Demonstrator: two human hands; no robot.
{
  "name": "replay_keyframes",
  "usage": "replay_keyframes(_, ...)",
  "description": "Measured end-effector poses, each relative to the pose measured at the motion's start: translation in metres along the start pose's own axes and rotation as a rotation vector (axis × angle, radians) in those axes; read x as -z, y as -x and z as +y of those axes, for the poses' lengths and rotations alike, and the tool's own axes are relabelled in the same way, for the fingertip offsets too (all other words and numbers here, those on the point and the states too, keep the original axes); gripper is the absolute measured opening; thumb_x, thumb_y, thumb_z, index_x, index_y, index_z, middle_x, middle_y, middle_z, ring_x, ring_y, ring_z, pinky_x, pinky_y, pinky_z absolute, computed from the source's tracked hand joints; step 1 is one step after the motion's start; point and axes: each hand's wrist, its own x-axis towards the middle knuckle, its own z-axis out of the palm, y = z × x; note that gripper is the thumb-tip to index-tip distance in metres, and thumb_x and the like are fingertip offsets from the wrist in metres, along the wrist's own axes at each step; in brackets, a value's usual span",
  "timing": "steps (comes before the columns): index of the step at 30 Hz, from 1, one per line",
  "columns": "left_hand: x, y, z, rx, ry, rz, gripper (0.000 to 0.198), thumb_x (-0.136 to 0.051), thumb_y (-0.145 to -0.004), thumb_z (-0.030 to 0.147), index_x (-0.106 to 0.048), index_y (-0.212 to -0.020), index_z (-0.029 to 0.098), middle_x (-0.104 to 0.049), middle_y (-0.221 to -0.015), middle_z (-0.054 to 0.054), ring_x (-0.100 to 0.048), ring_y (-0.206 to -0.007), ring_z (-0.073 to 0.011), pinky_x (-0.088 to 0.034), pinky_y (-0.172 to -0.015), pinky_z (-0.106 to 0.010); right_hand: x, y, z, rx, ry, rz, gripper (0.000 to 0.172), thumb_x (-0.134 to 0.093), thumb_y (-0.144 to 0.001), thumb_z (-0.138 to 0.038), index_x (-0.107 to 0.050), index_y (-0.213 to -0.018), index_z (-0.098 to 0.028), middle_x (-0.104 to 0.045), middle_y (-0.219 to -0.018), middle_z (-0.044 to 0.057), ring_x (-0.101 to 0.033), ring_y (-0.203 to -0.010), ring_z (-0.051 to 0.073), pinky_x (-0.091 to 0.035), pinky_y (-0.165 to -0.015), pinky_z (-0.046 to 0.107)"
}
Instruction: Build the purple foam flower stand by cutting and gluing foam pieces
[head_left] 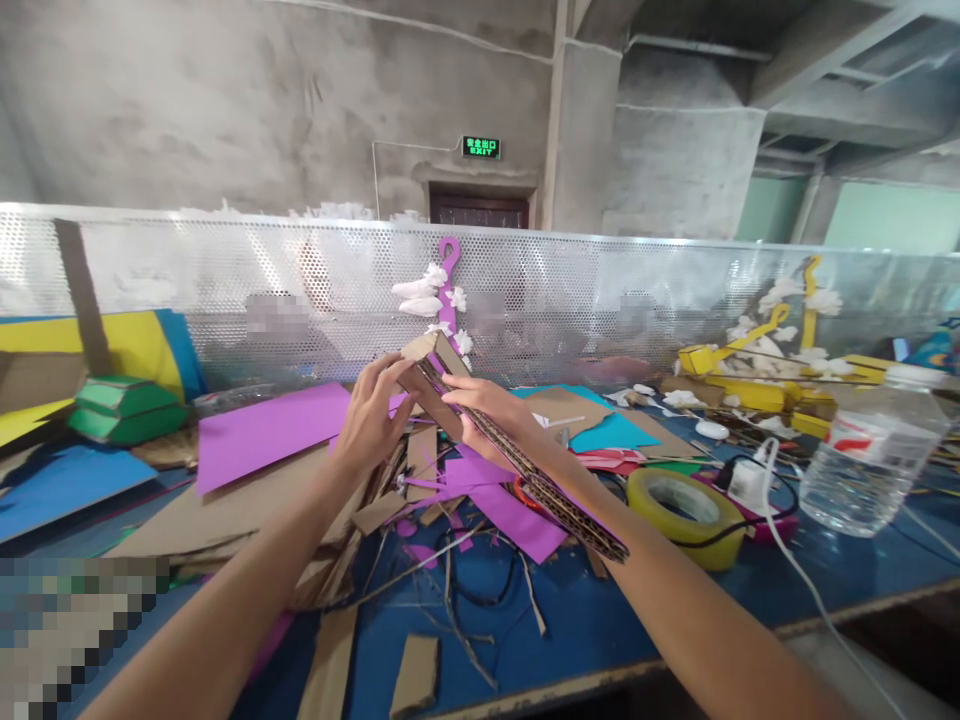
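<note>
Above the middle of the table, my left hand [375, 412] and my right hand [491, 412] hold a folded cardboard piece [441, 408]. Its brown face is turned towards me, with a little purple showing at the edge. Fingers of the left hand press on its upper left end. The right hand grips it from the other side, and a long strip with corrugated edges [577, 515] runs down from there along my right forearm. Purple sheet pieces [517, 515] and cardboard scraps [415, 672] lie below the hands.
Right of my forearm are a roll of yellowish tape [686, 510], a white charger with cable [750, 480] and a water bottle [870, 450]. On the left lie a purple sheet [270, 430] and a green faceted shape [127, 408]. A perforated metal screen [337, 270] stands behind.
</note>
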Motion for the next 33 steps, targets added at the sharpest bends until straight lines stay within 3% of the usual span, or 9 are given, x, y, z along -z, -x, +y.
replay_keyframes(3,-0.001,0.000,-0.002,-0.013,0.030,-0.008,0.047,-0.055,-0.097,0.033,-0.041,-0.142,0.026,-0.045,-0.146,-0.014,-0.042,-0.139,-0.0301,-0.040,-0.113,-0.053,0.004,-0.001,-0.004,0.000,-0.005,-0.044,0.044,-0.056,-0.091,-0.016,-0.060,-0.130,-0.035,-0.056,-0.145,0.000,-0.051,-0.136,0.024,-0.043,-0.115,0.049)
replay_keyframes(7,-0.003,0.001,-0.003,-0.028,0.073,-0.134,0.055,-0.054,-0.097,0.033,-0.035,-0.148,0.025,-0.034,-0.156,-0.016,-0.033,-0.147,-0.0311,-0.036,-0.116,-0.054,0.006,-0.002,-0.005,0.005,-0.028,-0.063,0.032,-0.052,-0.095,-0.018,-0.065,-0.121,-0.033,-0.062,-0.138,-0.001,-0.057,-0.130,0.022,-0.044,-0.114,0.048)
replay_keyframes(15,-0.006,0.000,-0.005,-0.029,0.167,-0.283,0.081,-0.064,-0.090,0.045,-0.022,-0.158,0.031,-0.025,-0.164,-0.013,-0.024,-0.152,-0.0334,-0.030,-0.120,-0.054,0.015,-0.011,-0.004,-0.194,-0.118,0.101,0.022,-0.056,-0.098,-0.032,-0.068,-0.117,-0.031,-0.073,-0.115,0.002,-0.066,-0.115,0.023,-0.053,-0.103,0.043)
replay_keyframes(21,-0.008,0.003,-0.007,-0.060,0.175,-0.400,0.089,-0.070,-0.084,0.052,-0.022,-0.156,0.031,-0.033,-0.161,-0.014,-0.033,-0.148,-0.0341,-0.034,-0.117,-0.055,0.013,-0.012,0.011,-0.283,-0.297,0.212,0.031,-0.062,-0.093,-0.049,-0.069,-0.111,-0.025,-0.074,-0.111,0.006,-0.068,-0.111,0.025,-0.058,-0.096,0.042)
replay_keyframes(25,-0.006,0.006,-0.011,-0.093,0.116,-0.432,0.088,-0.070,-0.082,0.057,-0.027,-0.154,0.028,-0.044,-0.153,-0.014,-0.042,-0.142,-0.0338,-0.037,-0.115,-0.052,0.007,-0.010,0.018,-0.316,-0.363,0.244,0.036,-0.067,-0.089,-0.050,-0.064,-0.115,-0.026,-0.074,-0.113,0.006,-0.071,-0.105,0.024,-0.059,-0.095,0.042)
replay_keyframes(29,-0.007,0.010,-0.020,-0.018,0.070,-0.440,0.086,-0.071,-0.078,0.061,-0.037,-0.147,0.023,-0.053,-0.142,-0.015,-0.052,-0.132,-0.0348,-0.044,-0.109,-0.050,0.010,-0.011,0.016,-0.306,-0.337,0.267,0.032,-0.062,-0.094,-0.042,-0.059,-0.123,-0.028,-0.073,-0.114,0.005,-0.070,-0.109,0.023,-0.056,-0.100,0.043)
replay_keyframes(33,-0.011,0.017,-0.033,0.144,0.103,-0.412,0.080,-0.070,-0.077,0.061,-0.042,-0.141,0.021,-0.058,-0.136,-0.014,-0.057,-0.126,-0.0333,-0.047,-0.105,-0.050,0.022,-0.008,0.024,-0.326,-0.237,0.344,0.028,-0.054,-0.098,-0.035,-0.057,-0.124,-0.028,-0.072,-0.118,0.007,-0.068,-0.111,0.021,-0.055,-0.100,0.042)
